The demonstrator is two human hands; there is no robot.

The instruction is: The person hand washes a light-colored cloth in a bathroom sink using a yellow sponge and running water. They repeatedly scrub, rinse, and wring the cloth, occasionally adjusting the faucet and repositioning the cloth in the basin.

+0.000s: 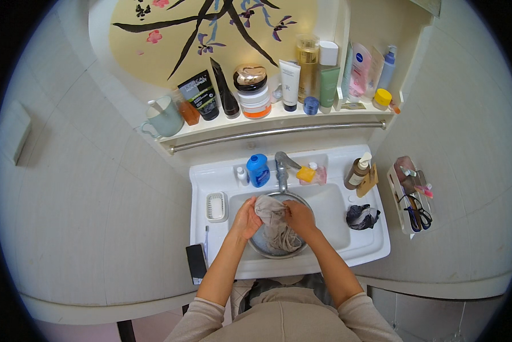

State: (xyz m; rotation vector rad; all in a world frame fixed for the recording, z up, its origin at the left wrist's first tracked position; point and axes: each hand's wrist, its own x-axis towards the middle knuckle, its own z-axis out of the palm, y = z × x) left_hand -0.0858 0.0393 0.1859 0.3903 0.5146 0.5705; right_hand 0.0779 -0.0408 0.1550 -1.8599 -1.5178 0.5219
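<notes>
A wet beige cloth (274,216) hangs between my two hands, its lower folds lying in a round metal basin (259,248) that holds cloudy water. My left hand (247,219) supports the bunched top of the cloth from the left, palm turned up and fingers behind the fabric. My right hand (299,216) grips its right side with bent fingers. The basin stands in a white ceramic sink (335,213), below a metal faucet (281,171). Both hands are above the basin's rim.
A soap dish (216,207), toothbrush (206,241) and black phone (196,261) lie at left. Behind stand a blue bottle (258,171) and yellow soap (306,174). At right are a pump bottle (357,172) and dark crumpled cloth (362,217). A metal rail (281,130) runs below the toiletry shelf (222,129).
</notes>
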